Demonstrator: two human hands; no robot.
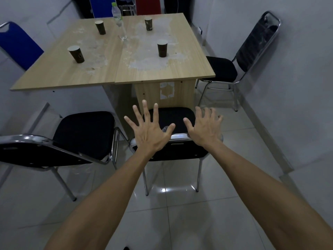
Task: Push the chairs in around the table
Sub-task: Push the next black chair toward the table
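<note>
— So, what are you counting?
— I'm seeing four cups point(76, 54) and one bottle point(119, 22) standing on the table point(100, 69), three black chairs, a blue one point(19, 46).
— Hands?
— Left hand point(149, 130) and right hand point(204, 129) are hovering spread, holding nothing, over the middle chair point(178, 150) facing the table's base.

Left arm: bare forearm point(100, 192) reaching forward and up from the lower left, extended nearly straight.
Left hand point(150, 130): showing its back to the camera, fingers point(145, 110) spreading wide and straight, thumb point(170, 129) angling out to the right; holding nothing.
Right arm: bare forearm point(259, 186) reaching forward from the lower right, extended nearly straight.
Right hand point(204, 129): showing its back, fingers point(207, 114) spreading and bending slightly at the tips, thumb point(187, 122) pointing left; holding nothing.
Spacing: the two hands hovering side by side, near each other, thumbs facing, not touching.
</note>
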